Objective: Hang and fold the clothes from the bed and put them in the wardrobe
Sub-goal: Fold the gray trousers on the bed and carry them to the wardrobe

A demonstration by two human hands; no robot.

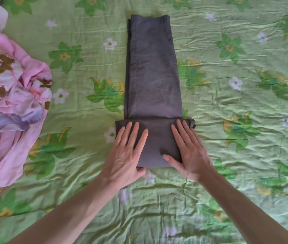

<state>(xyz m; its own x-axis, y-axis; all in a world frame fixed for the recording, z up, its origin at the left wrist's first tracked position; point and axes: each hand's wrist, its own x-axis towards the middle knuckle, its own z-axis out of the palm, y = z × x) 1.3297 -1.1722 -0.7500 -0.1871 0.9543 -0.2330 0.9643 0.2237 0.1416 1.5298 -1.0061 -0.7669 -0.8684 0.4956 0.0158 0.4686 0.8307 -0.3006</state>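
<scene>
- The left hand (127, 152) and right hand (187, 152) are laid flat, fingers spread, on the folded near end of the grey trousers (153, 71); nothing is pinched.
- If pressure is released unevenly, the fold may be skewed or sprung open.
- The trousers are stretched toward 12 o'clock on the green floral bedspread (245, 120); a pink garment (11, 103) is heaped at 9 o'clock; no wardrobe is shown.

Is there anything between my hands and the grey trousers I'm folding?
Nothing visible: left hand and right hand lie flat on the grey trousers. The pink garment lies apart, left.
</scene>
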